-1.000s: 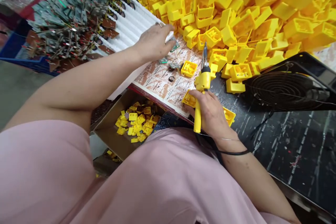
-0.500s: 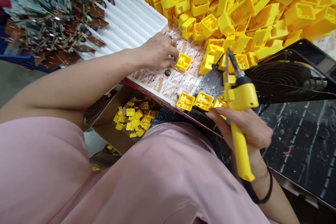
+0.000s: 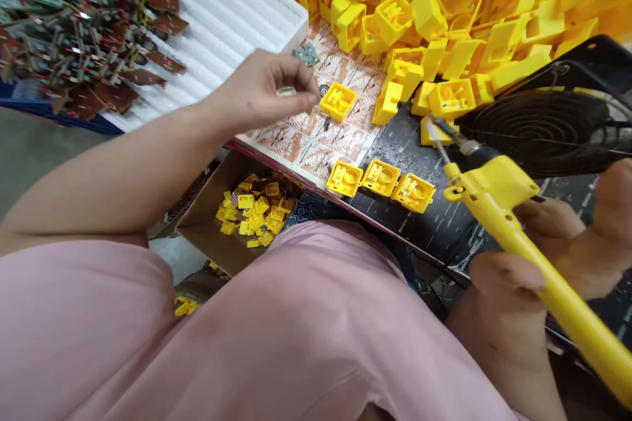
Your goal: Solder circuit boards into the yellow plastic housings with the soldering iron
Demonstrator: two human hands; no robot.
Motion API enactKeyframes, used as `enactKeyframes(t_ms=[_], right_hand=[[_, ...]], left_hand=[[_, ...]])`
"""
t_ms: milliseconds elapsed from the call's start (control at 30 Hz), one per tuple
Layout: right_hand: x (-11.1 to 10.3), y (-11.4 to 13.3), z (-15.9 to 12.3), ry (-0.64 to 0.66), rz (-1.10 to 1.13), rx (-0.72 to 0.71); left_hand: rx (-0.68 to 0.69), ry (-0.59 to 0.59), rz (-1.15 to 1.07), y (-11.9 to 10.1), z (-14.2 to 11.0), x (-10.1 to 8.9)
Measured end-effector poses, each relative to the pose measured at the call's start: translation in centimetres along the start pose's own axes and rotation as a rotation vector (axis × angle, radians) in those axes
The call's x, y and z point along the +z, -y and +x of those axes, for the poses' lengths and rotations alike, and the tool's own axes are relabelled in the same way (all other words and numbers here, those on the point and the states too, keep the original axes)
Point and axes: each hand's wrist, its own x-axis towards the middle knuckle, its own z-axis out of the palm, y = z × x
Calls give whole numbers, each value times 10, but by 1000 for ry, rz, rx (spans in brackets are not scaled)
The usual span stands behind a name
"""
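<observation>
My left hand [image 3: 269, 87] is closed, thumb and fingertips pinched together beside a yellow plastic housing [image 3: 338, 102]. What lies in the pinch is hidden. A small green circuit board [image 3: 307, 54] shows just beyond its knuckles, and a small round dark part [image 3: 326, 123] is by the housing's near edge. My right hand [image 3: 553, 243] holds a yellow soldering iron [image 3: 503, 210] between thumb and fingers, some fingers lifted off. The iron's tip points up and left, above the black mat. Three more yellow housings [image 3: 380, 177] sit in a row at the table's front edge.
Yellow cases [image 3: 444, 6] are heaped at the back right. A black fan [image 3: 533, 131] stands on the right. White foam [image 3: 232, 26] and a mass of wired circuit boards [image 3: 74, 33] lie at left. Below the table edge, a cardboard box [image 3: 197, 223] contains small yellow pieces.
My right hand has moved right and away from the row of housings, tilting the soldering iron. My left hand has drawn slightly left of the single housing, and a green board now shows behind it.
</observation>
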Motion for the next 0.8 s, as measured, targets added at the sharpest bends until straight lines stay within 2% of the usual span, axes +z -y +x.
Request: enactKeyframes(t_ms=[100, 167, 233, 333, 433, 500, 567, 667, 733, 800], right_hand=[[11, -5, 7, -289, 79, -22], [17, -12, 10, -415, 145, -5], [21, -16, 12, -469, 171, 32], [23, -14, 12, -517, 120, 40], [22, -8, 10, -451, 141, 41], [20, -7, 10, -392, 208, 60], [15, -10, 8, -370, 270, 61], [5, -13, 1, -319, 322, 61], [-2, -9, -6, -183, 330, 69], [-7, -3, -10, 21, 325, 18]], left_hand=[[104, 96, 217, 1, -22, 18], [163, 154, 355, 4, -35, 31], [223, 191, 423, 8, -43, 44], [286, 191, 393, 15, -47, 60], [356, 168, 369, 20, -39, 67], [384, 129, 400, 18, -32, 66], [360, 120, 435, 14, -28, 61], [291, 177, 453, 5, -30, 55], [268, 208, 469, 1, -34, 55], [264, 214, 499, 0, -37, 58]])
